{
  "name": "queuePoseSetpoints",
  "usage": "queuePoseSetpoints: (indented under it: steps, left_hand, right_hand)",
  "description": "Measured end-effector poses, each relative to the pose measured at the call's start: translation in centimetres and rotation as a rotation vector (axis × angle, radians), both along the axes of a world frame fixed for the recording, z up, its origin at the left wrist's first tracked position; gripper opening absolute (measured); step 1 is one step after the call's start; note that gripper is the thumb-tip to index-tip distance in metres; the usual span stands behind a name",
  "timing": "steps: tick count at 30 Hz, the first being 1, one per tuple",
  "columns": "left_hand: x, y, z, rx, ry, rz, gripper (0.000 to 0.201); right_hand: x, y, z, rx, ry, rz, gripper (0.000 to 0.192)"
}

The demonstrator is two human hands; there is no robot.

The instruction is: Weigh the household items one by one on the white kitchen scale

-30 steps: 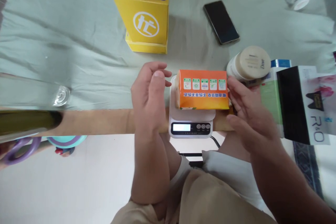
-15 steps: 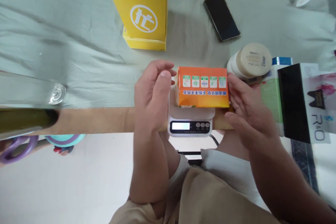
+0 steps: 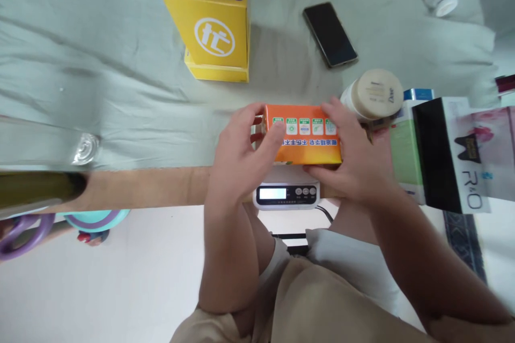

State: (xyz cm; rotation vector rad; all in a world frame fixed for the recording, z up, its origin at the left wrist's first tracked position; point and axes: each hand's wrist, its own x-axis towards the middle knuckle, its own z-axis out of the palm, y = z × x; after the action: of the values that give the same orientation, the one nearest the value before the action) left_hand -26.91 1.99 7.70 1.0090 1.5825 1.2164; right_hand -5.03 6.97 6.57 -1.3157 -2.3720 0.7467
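Observation:
An orange box point(image 3: 308, 144) with blue and white print rests on a small white kitchen scale point(image 3: 286, 193) at the bed's wooden edge. My left hand point(image 3: 239, 158) grips the box's left end, thumb on its top face. My right hand point(image 3: 350, 155) wraps around its right end, fingers over the top and thumb under the near edge. The scale's display is lit, but its reading is too small to tell.
A tall yellow "COME ON" box point(image 3: 211, 27) stands behind on the pale green sheet point(image 3: 100, 64). A black phone point(image 3: 330, 35) lies at the back right. A white Dove jar point(image 3: 372, 96) and black-and-white boxes point(image 3: 450, 153) crowd the right. A clear bottle point(image 3: 56, 144) lies left.
Both hands were held open just beside the box; now they have closed onto its two ends. The view has shifted slightly to the right.

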Motion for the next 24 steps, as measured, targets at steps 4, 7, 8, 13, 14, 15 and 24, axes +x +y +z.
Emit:
queuePoseSetpoints:
  steps: [4,7,8,13,14,15,24]
  left_hand:
    - [0.2,0.2,0.1,0.022,0.034,0.02,0.035]
    - [0.2,-0.2,0.1,0.029,0.038,0.038,0.04]
    - [0.3,-0.5,0.1,0.042,0.025,0.029,0.044]
    - [0.7,-1.5,0.0,0.254,-0.072,-0.287,0.056]
    - [1.0,-1.6,0.0,0.317,-0.067,-0.384,0.06]
    - [1.3,-1.6,0.0,0.374,-0.048,-0.471,0.067]
    - [8.8,-0.8,4.4,0.576,0.096,-0.707,0.109]
  right_hand:
    - [-0.6,0.3,-0.6,0.051,0.115,0.056,0.088]
    - [-0.2,-0.7,-0.8,0.112,0.286,0.066,0.081]
    - [0.2,-1.2,-0.7,0.129,0.314,0.059,0.08]
    - [3.7,-3.9,1.3,0.192,0.369,-0.015,0.079]
    - [4.7,-4.5,1.9,0.193,0.386,-0.024,0.081]
    - [5.7,-5.0,2.4,0.19,0.399,-0.031,0.085]
    - [15.2,-8.0,8.6,0.113,0.458,-0.073,0.093]
